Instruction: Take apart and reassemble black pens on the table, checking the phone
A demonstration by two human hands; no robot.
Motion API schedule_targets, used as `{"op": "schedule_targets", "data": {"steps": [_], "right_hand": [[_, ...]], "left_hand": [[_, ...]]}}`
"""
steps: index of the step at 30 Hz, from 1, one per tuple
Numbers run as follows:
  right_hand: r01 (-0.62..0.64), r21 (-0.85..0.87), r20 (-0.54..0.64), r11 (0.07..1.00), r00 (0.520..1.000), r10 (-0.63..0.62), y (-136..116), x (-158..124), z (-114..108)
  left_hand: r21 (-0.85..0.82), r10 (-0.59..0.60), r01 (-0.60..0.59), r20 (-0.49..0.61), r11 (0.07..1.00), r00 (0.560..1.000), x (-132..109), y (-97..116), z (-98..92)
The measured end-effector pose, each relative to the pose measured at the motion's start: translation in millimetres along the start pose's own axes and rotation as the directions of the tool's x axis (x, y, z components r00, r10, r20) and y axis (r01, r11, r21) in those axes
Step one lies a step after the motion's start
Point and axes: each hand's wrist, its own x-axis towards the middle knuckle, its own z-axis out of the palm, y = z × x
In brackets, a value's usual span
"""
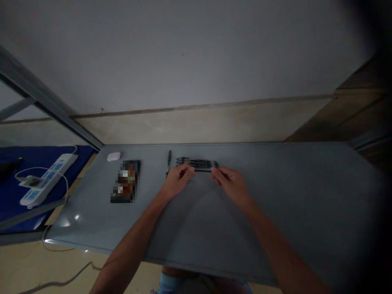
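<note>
A thin black pen (202, 171) lies level between my two hands. The fingers of my left hand (179, 178) are closed at its left end, and the fingers of my right hand (228, 181) pinch its right end. Just beyond, a row of several dark pens (196, 163) lies side by side on the grey table, partly hidden by my left hand. A small dark tip (216, 163) shows beside my right fingers; whether it belongs to a pen I cannot tell. One more pen (169, 158) lies apart, pointing away, left of the row.
On the left of the grey table (290, 212) are a phone (125, 181) with a blurred screen and a small white case (114, 157). A white power strip (49, 179) with cables rests on a blue surface farther left. A wall rises behind the table.
</note>
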Motion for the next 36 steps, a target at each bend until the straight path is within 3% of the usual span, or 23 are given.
{"op": "schedule_targets", "data": {"steps": [5, 11, 13, 15, 18, 20, 23, 34, 36], "right_hand": [[0.046, 0.018, 0.013, 0.999, 0.999, -0.047, -2, 0, 0], [-0.018, 0.016, -0.056, 1.000, 0.998, 0.018, -1, -2, 0], [-0.020, 0.028, -0.090, 0.999, 0.996, 0.022, -1, -1, -2], [-0.003, 0.058, -0.122, 0.998, 0.992, 0.010, 0, 0, -4], [0.027, 0.125, -0.172, 0.992, 0.985, -0.005, 4, 3, -8], [0.045, 0.176, -0.205, 0.983, 0.979, -0.008, 8, 5, -10], [0.058, 0.216, -0.219, 0.975, 0.976, -0.009, 13, 7, -12], [0.049, 0.239, -0.202, 0.970, 0.979, 0.000, 16, 8, -10], [0.059, 0.246, -0.205, 0.968, 0.979, -0.008, 16, 8, -10]], "left_hand": [[0.095, -0.010, 0.015, -0.050, 0.995, 0.999, -1, 3, -8.1], [0.097, 0.038, -0.035, -0.025, 0.995, 0.999, -4, 1, -6.4], [0.173, 0.060, -0.058, -0.010, 0.983, 0.998, -6, 3, -5.2], [0.350, 0.108, -0.112, 0.031, 0.930, 0.994, -9, 6, -5.0], [0.628, 0.146, -0.225, 0.176, 0.745, 0.973, -12, 10, -5.1], [0.717, 0.111, -0.279, 0.274, 0.639, 0.955, -13, 12, -4.7], [0.750, 0.057, -0.317, 0.352, 0.581, 0.934, -13, 12, -4.7], [0.601, 0.059, -0.374, 0.476, 0.706, 0.877, -13, 12, -19.7], [0.596, 0.061, -0.352, 0.452, 0.722, 0.890, -13, 13, -18.1]]}}
